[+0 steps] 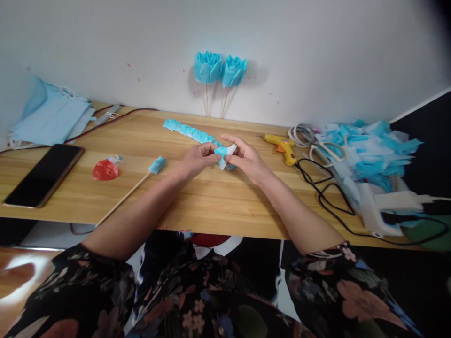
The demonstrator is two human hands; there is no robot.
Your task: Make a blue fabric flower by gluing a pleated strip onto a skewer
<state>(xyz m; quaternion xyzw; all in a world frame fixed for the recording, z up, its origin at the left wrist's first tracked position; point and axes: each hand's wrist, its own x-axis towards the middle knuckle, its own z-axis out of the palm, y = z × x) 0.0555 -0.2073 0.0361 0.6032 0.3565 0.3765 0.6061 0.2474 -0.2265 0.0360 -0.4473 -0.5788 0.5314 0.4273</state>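
Both my hands meet over the middle of the table around a blue-and-white strip of mask fabric [221,152]. My left hand [199,159] pinches it from the left. On the other side my right hand [248,159] grips the white edge between thumb and fingers. A long ruffled part of the blue strip [188,131] stretches away to the back left on the tabletop. Left of my left forearm lies a thin wooden stick [130,191] with a blue fabric tip [157,164]. Two blue fabric flowers [207,68] on sticks lean against the wall.
At left are a black phone [44,173], a red wrapper [106,170] and stacked blue face masks [52,115]. To the right lie a yellow glue gun [282,146], scissors [327,152], a pile of blue-white scraps [373,145] and a white power strip [369,211] with black cords.
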